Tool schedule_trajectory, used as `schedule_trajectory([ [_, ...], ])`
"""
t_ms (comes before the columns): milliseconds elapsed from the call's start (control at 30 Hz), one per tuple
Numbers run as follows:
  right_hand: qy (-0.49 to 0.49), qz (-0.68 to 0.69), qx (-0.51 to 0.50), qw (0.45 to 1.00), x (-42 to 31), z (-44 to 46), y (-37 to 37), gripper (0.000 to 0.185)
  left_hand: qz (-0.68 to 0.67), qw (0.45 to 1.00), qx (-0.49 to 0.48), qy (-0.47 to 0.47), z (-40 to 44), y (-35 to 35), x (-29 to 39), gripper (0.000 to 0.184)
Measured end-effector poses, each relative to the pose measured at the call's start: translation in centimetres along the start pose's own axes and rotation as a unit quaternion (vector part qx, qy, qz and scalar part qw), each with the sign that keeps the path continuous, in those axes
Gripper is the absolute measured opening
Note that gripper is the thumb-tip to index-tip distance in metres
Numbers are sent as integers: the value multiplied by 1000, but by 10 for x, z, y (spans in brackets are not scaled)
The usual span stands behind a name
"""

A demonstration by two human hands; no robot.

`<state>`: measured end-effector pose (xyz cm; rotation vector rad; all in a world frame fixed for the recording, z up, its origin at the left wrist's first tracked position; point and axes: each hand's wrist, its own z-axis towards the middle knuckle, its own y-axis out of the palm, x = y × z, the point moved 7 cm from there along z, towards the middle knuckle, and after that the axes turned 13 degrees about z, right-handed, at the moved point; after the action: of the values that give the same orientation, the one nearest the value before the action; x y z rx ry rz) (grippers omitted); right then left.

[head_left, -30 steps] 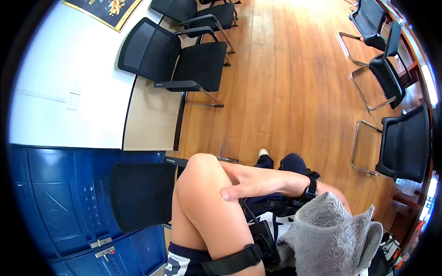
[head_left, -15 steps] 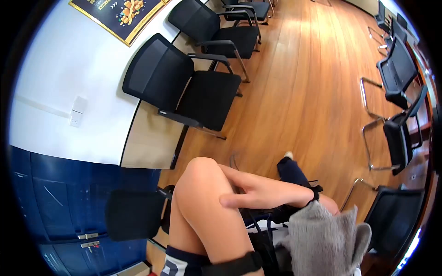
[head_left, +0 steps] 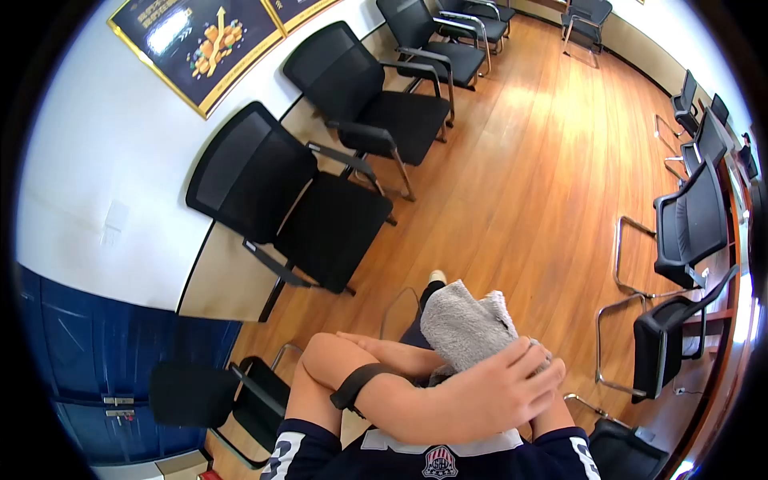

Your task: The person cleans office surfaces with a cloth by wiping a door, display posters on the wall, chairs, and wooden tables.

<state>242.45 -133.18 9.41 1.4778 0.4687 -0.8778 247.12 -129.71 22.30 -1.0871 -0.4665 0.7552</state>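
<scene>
My arms are crossed in front of my navy shirt (head_left: 384,464). My left hand (head_left: 520,384) reaches across to my right arm, its fingers bent over the edge of a fluffy grey towel (head_left: 468,328). The towel lies along my right arm and covers part of it. A black strap (head_left: 360,386) circles my left forearm. Beneath that forearm, my right hand (head_left: 356,342) lies near the left elbow; its fingers are mostly hidden.
Black mesh chairs (head_left: 336,216) line the wall on the left. More chairs (head_left: 688,224) stand along a brown table (head_left: 732,352) on the right. Blue cabinets (head_left: 88,344) are at lower left, beside another chair (head_left: 192,392). Wooden floor (head_left: 512,200) runs between the rows.
My left hand has come up into view with the towel, which moved up and left onto my right arm. My right hand has slid toward the left elbow. The view has shifted.
</scene>
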Motion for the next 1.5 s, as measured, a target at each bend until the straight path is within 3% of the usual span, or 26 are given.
schedule_trajectory([
  [100,-28,25,23,999,-19,28,-64,65,-16,1000,-6,-12,24,28,-65,16],
  [333,-109,74,112,985,-73,120,-209,61,-22,1000,4,17,94,82,-225,19],
  [633,-145,95,180,968,-153,190,-344,57,-63,997,22,49,179,134,-363,22],
  [833,-124,110,157,974,-203,260,-447,55,-70,995,-20,-67,210,169,-512,26],
  [1100,-79,116,89,986,-322,397,-582,51,-49,962,83,-256,250,182,-736,26],
  [1267,-34,141,39,989,-372,494,-650,49,-22,874,162,-458,207,184,-835,50],
  [1367,27,174,-21,984,-364,534,-670,45,-155,832,174,-504,179,199,-863,54],
  [1400,63,169,-23,983,-385,551,-628,46,-141,827,158,-521,167,205,-872,57],
  [1500,-8,96,-66,993,-381,600,-624,48,-119,761,172,-614,120,211,-900,54],
])
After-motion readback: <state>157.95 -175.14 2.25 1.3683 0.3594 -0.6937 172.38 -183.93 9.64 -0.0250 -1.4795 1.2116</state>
